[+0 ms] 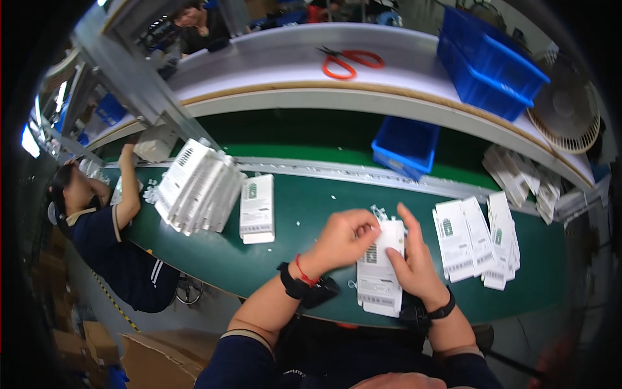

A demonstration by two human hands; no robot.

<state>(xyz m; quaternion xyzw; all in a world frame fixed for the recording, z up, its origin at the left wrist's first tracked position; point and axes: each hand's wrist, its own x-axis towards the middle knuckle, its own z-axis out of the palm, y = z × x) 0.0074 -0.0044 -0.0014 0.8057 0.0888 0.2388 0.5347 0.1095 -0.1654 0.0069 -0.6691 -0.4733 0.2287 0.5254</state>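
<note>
A white printed carton (379, 275) lies lengthwise in front of me on the green table, its near end by the edge. My left hand (343, 241) is at its upper left, thumb and fingers pinched together; what they hold, if anything, is too small to make out. Along the carton's right side my right hand (414, 262) is open, fingers stretched out and thumb over the carton's face. Small clear plastic pieces (378, 211) lie just beyond the carton. Dark bands circle both wrists.
White cartons are stacked at left (197, 188), with a single carton (257, 207) beside them. Flat cartons (457, 236) lie at right. A blue bin (407, 146) stands beyond the rail. The shelf holds red-handled pliers (350, 63) and blue bins (489, 61). A co-worker (123, 227) sits at left.
</note>
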